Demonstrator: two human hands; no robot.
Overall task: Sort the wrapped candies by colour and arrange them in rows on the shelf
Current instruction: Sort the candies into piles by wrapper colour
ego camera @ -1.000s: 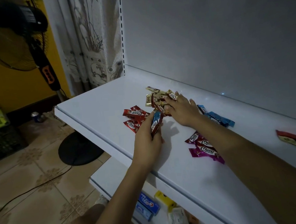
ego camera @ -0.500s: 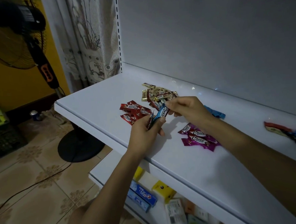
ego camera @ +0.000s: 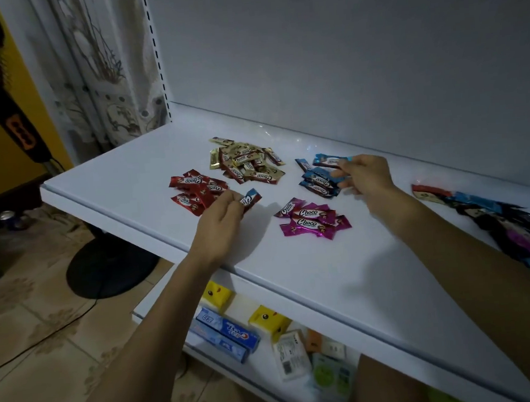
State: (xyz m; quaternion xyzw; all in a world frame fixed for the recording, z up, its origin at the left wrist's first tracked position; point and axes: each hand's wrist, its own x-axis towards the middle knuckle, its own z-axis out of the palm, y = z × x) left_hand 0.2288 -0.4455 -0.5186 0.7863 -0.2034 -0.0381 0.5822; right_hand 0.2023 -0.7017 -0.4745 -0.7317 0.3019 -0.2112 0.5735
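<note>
Bare shelf [ego camera: 109, 183] left of red candies [ego camera: 195, 191]

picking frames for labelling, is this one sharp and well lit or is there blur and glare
Head view: dim, cool light; right hand slightly motion-blurred; left hand throws a soft shadow on the shelf; small glare near the back wall; wide-angle bends the shelf edge.

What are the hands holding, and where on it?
The left hand pinches a blue candy by its left end; the right hand pinches a second candy by its right end.
</note>
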